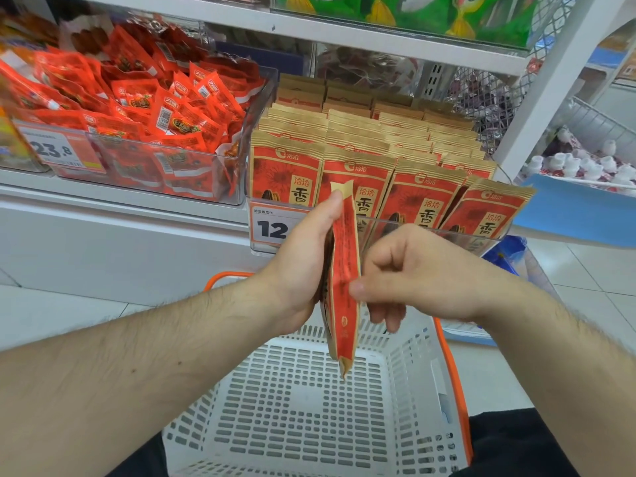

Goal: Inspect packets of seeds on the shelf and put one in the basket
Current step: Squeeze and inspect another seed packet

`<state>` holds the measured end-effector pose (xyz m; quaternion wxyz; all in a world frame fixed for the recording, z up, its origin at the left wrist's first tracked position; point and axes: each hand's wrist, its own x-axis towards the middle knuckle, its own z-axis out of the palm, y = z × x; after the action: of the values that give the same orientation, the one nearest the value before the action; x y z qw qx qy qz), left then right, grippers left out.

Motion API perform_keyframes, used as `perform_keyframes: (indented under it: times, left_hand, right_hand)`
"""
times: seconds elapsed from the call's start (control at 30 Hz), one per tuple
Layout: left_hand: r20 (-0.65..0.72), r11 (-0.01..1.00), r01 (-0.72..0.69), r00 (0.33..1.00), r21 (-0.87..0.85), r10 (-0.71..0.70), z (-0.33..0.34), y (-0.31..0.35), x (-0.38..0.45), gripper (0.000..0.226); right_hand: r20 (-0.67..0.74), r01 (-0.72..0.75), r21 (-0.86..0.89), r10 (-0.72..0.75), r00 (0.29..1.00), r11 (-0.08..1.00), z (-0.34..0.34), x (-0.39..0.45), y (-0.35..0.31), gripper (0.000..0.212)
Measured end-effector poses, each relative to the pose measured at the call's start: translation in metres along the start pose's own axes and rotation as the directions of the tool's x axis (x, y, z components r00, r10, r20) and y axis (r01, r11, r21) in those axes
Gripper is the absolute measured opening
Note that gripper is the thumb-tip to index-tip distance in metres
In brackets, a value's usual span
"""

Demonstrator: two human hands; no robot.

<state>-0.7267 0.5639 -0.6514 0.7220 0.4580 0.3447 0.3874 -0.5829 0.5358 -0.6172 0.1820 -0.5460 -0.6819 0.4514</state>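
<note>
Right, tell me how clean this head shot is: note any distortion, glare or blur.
Head view: wide-angle bending curves the shelf edge and stretches both forearms; glare streaks the clear bin fronting the small red packets; the held seed packet is sharp, its fine print unreadable; the top shelf and far right are soft; light is even, no hard shadows in the basket.

A clear bin point(227, 173) of small red snack sachets point(144, 108) is sitting at the centre, with a price label point(56, 149) lying on its front left and green printed bags point(413, 15) showing above to its right.
</note>
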Motion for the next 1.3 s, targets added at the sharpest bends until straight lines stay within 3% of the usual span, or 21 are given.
perform_keyframes:
  times: [0.1,0.27,0.33,0.47,0.7,0.87,1.03,1.17,1.3]
  left_hand:
    - [-0.080,0.999,0.005,0.997,0.035,-0.003,-0.001,-0.001,0.001,0.048]
    - [-0.087,0.998,-0.008,0.996,0.057,0.013,0.000,-0.001,0.001,0.039]
    - [-0.094,0.999,-0.011,0.995,0.053,0.016,0.000,0.000,0.000,0.040]
    - [-0.094,1.000,0.002,0.996,0.008,-0.001,-0.002,-0.001,0.002,0.066]
    - [-0.074,0.999,0.019,0.997,-0.040,-0.022,0.000,-0.003,0.003,0.068]
    - [-0.098,0.998,0.014,0.995,-0.054,-0.020,-0.001,-0.004,0.003,0.050]
    - [-0.095,0.984,0.012,0.995,-0.180,-0.030,-0.005,-0.005,0.004,0.060]
    - [-0.024,0.940,0.013,0.999,-0.341,-0.023,-0.006,-0.003,0.003,0.067]
    - [-0.014,0.953,0.028,0.999,-0.300,-0.034,-0.008,-0.003,0.008,0.077]
  right_hand:
    - [0.159,-0.064,-0.133,0.085,0.984,0.989,-0.003,-0.006,-0.005,0.027]
    - [0.206,-0.076,-0.161,0.108,0.973,0.984,0.002,-0.006,-0.006,0.026]
    - [0.223,-0.064,-0.156,0.098,0.970,0.986,0.003,-0.006,-0.005,0.020]
    - [0.272,-0.035,-0.123,0.068,0.960,0.992,0.000,-0.005,-0.003,0.012]
    - [0.328,-0.014,-0.092,0.044,0.944,0.996,-0.003,-0.003,0.005,0.015]
    - [0.309,0.015,-0.054,0.003,0.951,0.998,-0.004,-0.001,0.011,0.023]
    - [0.332,-0.030,0.041,0.014,0.943,0.999,-0.015,0.001,0.016,0.050]
    - [0.256,-0.146,0.098,0.117,0.960,0.984,-0.013,0.007,0.024,0.049]
    - [0.182,-0.104,0.296,0.051,0.982,0.950,0.000,0.014,0.025,0.038]
